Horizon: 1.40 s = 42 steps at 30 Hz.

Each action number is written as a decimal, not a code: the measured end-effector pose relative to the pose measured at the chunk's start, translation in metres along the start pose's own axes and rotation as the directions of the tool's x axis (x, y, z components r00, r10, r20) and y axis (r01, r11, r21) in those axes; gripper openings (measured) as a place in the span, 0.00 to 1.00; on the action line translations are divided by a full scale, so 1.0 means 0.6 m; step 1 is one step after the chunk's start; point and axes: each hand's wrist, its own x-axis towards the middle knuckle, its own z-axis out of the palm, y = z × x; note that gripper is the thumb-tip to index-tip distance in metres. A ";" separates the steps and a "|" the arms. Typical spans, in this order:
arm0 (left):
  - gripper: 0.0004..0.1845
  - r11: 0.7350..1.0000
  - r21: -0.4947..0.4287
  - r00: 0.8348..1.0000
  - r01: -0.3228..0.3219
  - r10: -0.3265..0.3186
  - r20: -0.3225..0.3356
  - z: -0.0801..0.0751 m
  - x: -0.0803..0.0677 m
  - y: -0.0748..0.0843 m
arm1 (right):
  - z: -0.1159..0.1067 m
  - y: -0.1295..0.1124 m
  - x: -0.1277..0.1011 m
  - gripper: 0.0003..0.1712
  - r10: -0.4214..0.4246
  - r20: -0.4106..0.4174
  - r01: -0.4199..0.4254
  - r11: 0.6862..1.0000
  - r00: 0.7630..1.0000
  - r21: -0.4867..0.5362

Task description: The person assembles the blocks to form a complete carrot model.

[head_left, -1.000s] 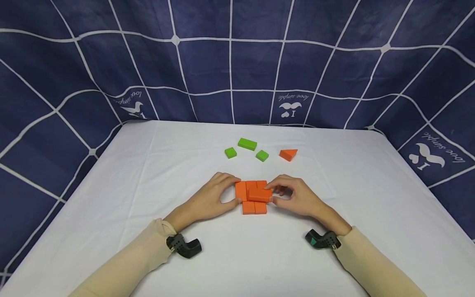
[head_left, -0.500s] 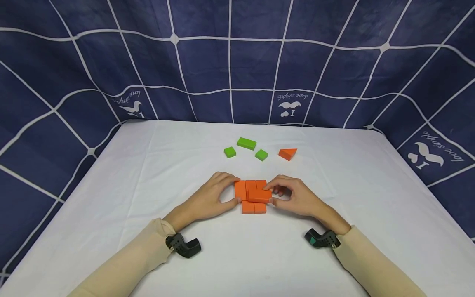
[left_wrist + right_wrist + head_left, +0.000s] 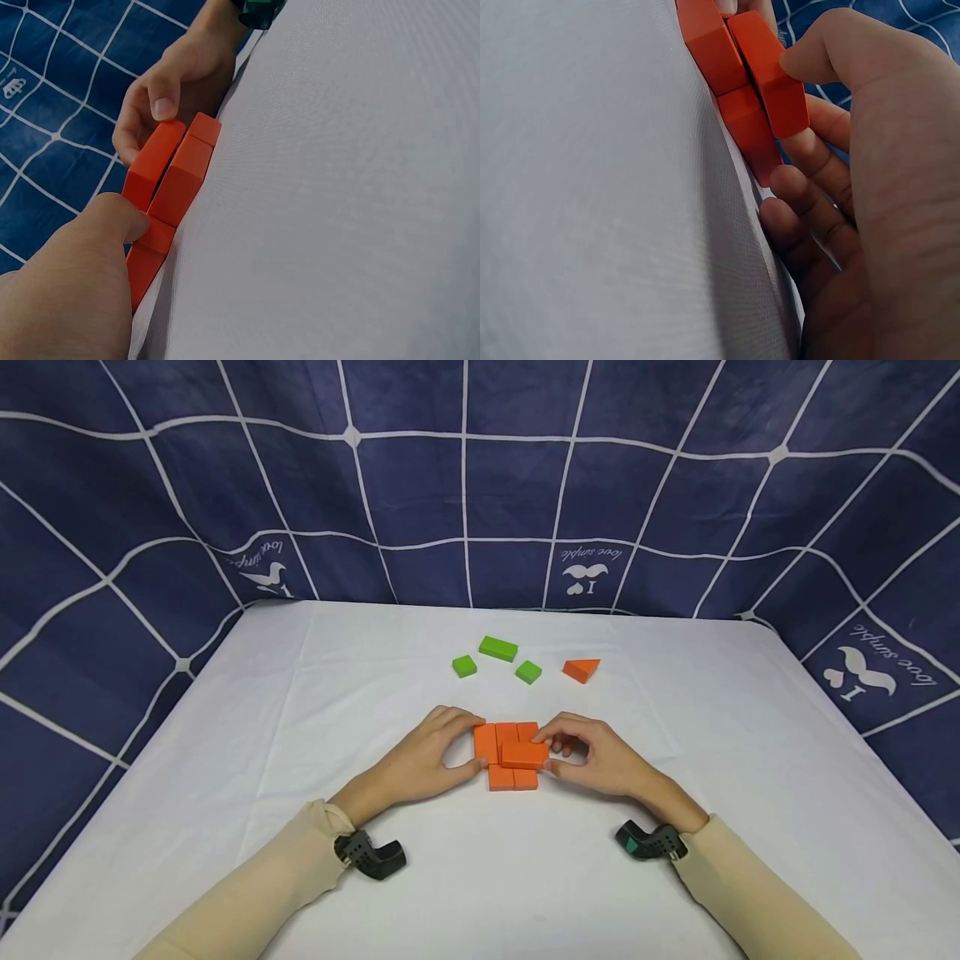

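Several flat orange blocks [image 3: 495,777] lie pushed together in the middle of the white table [image 3: 300,710]. One more orange block [image 3: 525,754] rests on top of them. My left hand [image 3: 468,743] holds the left side of the group, fingers at its far edge and thumb at its near edge. My right hand [image 3: 547,750] pinches the top block between thumb and forefinger. The left wrist view shows my left thumb [image 3: 112,217] against the stacked blocks [image 3: 180,180]. In the right wrist view the top block [image 3: 769,71] sits under my right thumb [image 3: 817,52].
Three green blocks [image 3: 465,666] [image 3: 498,648] [image 3: 528,672] and an orange wedge [image 3: 582,670] lie farther back on the table. A dark blue cloth with a white grid [image 3: 480,485] hangs behind and to both sides.
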 end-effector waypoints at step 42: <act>0.29 1.000 -0.003 1.000 0.008 -0.008 0.007 -0.004 0.000 0.001 | 0.003 0.000 0.001 0.16 0.033 0.016 -0.033 0.999 0.999 0.043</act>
